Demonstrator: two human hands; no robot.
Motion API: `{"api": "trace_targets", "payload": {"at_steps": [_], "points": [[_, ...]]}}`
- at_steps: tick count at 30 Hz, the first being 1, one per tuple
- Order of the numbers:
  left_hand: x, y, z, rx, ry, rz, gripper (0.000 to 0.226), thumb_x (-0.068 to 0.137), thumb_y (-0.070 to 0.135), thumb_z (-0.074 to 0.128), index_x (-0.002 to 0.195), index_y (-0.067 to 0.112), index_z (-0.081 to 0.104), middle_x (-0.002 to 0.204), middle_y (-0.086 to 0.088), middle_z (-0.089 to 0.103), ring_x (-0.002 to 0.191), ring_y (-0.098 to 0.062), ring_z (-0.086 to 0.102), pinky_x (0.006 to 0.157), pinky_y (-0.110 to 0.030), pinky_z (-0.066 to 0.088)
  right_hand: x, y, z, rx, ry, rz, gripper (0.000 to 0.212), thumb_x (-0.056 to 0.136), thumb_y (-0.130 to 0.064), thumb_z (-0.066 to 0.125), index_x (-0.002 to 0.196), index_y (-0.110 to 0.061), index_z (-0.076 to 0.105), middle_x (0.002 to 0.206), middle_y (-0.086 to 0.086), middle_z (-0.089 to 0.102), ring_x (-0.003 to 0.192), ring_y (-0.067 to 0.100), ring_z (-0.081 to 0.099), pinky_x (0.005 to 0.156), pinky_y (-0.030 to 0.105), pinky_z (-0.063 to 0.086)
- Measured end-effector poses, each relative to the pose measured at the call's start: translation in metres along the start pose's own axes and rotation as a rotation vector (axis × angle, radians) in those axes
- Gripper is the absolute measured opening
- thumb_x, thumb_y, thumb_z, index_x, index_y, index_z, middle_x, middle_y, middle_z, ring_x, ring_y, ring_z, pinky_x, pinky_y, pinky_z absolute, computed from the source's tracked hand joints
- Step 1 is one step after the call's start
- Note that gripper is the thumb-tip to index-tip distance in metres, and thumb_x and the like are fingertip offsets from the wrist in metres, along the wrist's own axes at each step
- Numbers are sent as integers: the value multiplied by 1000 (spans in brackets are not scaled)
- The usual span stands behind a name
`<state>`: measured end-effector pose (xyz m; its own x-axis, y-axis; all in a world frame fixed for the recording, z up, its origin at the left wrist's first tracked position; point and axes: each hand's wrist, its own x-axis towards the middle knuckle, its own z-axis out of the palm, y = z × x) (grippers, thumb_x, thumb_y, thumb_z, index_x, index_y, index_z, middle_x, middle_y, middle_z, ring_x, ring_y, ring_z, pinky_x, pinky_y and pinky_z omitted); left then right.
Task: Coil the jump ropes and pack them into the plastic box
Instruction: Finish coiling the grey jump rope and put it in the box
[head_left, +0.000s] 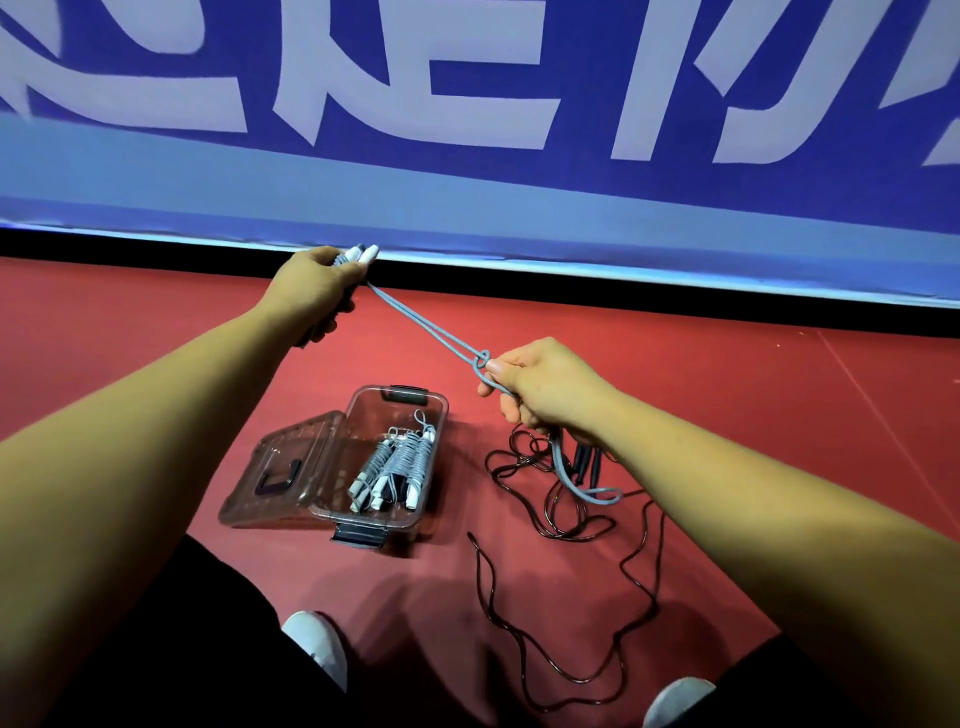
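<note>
A: Blue banner (519, 182) along the floor's far edge: large white characters, cropped, not legible. Left side?
B: Left hand (311, 291) clenched round two white handles (361, 253), above the red floor (156, 322).
A: Box?
B: Clear plastic box (395, 522) on the floor between the forearms. Lid (280, 467) open to the left. Coiled grey ropes (400, 462) inside.
A: Rope in hand?
B: Grey-blue jump rope (426, 327), doubled, taut, small knot beside the right hand (540, 384), which grips it. A loop hangs below.
A: Further right?
B: Dark rope (571, 519), loose on the floor.
</note>
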<state>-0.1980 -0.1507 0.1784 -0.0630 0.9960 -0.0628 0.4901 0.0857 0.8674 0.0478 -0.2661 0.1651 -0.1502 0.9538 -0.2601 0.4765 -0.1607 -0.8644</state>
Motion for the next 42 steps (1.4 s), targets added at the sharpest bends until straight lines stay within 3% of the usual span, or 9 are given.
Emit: {"api": "trace_targets", "payload": {"at_steps": [8, 13, 18, 21, 24, 27, 33, 37, 42], "points": [[-6, 3, 4, 160, 13, 55, 50, 85, 70, 55, 76, 20, 53, 68, -5, 58, 43, -22, 41, 34, -19, 28, -8, 8, -8, 63, -42, 120, 38, 104, -22, 40, 96, 6, 65, 56, 6, 45, 38, 11, 33, 38, 19, 28], [-9, 4, 0, 194, 23, 41, 50, 85, 71, 54, 78, 21, 52, 71, -6, 59, 45, -22, 42, 33, -19, 27, -9, 7, -19, 218, -78, 78, 14, 104, -17, 39, 95, -13, 49, 55, 2, 39, 40, 10, 26, 38, 17, 22], [-16, 10, 5, 210, -41, 84, 45, 87, 66, 54, 79, 23, 52, 71, -6, 59, 45, -22, 44, 35, -20, 28, -9, 21, -19, 94, 6, 116, 24, 103, -14, 43, 82, -9, 54, 67, 9, 55, 45, 14, 46, 37, 21, 40], [-24, 21, 12, 156, -77, 110, 44, 86, 69, 55, 80, 25, 53, 69, -3, 58, 46, -21, 44, 36, -20, 28, -2, 28, -27, 110, 99, 164, 29, 102, -8, 42, 80, -1, 60, 74, 15, 64, 53, 20, 59, 51, 27, 55], [-37, 37, 19, 91, -154, 157, 38, 87, 65, 56, 83, 28, 56, 69, -2, 58, 48, -21, 45, 40, -20, 27, 7, 31, -25, -93, 149, 94, 30, 102, -25, 44, 108, -2, 62, 112, 18, 67, 85, 21, 65, 79, 35, 54], [-53, 51, 29, 39, -283, 203, 35, 89, 60, 58, 83, 26, 59, 70, -4, 57, 50, -20, 43, 42, -21, 27, 7, 18, -15, -114, 159, -95, 45, 97, -34, 55, 137, -14, 51, 129, 2, 57, 115, 12, 54, 89, 14, 42], [-62, 57, 41, -51, -372, 219, 28, 95, 46, 59, 86, 20, 56, 73, -11, 54, 44, -20, 38, 40, -21, 29, 8, 6, 10, 195, 25, -207, 9, 91, 1, 59, 92, 7, 66, 70, 11, 63, 57, 12, 60, 62, 26, 54], [-53, 47, 31, -86, -302, 143, 38, 90, 55, 62, 87, 17, 56, 73, -12, 53, 45, -20, 38, 39, -21, 29, 6, -1, 6, 512, 13, -111, 15, 90, -1, 53, 78, -6, 60, 56, 4, 51, 51, 16, 46, 58, 29, 44], [-29, 20, 17, 36, -218, 60, 37, 90, 55, 60, 84, 18, 54, 70, -10, 54, 43, -20, 41, 42, -21, 29, 3, 2, -2, 447, -103, 23, 19, 89, -4, 56, 73, -13, 61, 61, 2, 53, 52, 11, 40, 51, 23, 29]]}}
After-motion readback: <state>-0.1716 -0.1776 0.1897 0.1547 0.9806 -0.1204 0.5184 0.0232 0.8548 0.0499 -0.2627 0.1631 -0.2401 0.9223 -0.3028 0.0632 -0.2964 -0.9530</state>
